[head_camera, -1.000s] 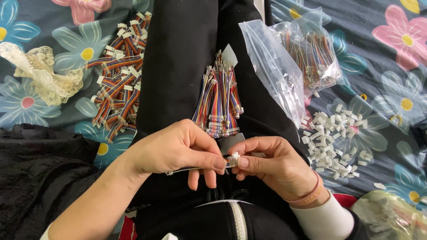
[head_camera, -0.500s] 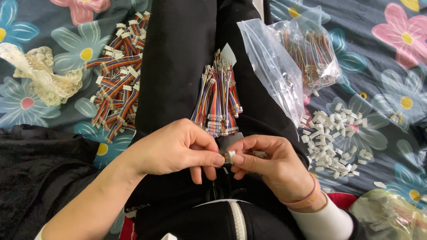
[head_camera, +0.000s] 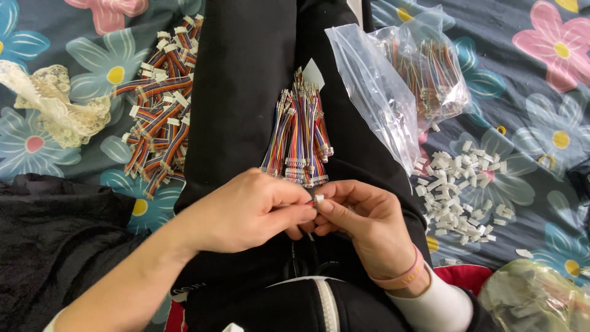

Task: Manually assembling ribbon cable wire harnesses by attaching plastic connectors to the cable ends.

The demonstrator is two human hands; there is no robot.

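A big bed cover (head_camera: 541, 110) with blue and pink flowers lies under everything. The person sits on it in black trousers (head_camera: 246, 92). On the lap rests a bundle of rainbow wires (head_camera: 298, 132), just above the hands.

To the left, on the cover, lies a pile of finished wires (head_camera: 160, 101) with white ends, next to a bit of cream lace (head_camera: 55, 107). To the right sits a clear plastic bag (head_camera: 399, 80) with more wires inside, and below it a heap of small white plugs (head_camera: 461, 193).

The left hand (head_camera: 246, 212) and the right hand (head_camera: 362, 224) meet in the middle. Both are closed tight, fingertips touching, pinching one tiny white plug (head_camera: 318, 199) between them. The wire going into it is mostly hidden by the fingers.

A second ago the hands sat a bit lower and the plug showed more. Now the fingers have closed in over it and press harder, so it looks like the plug is being pushed onto the wire.
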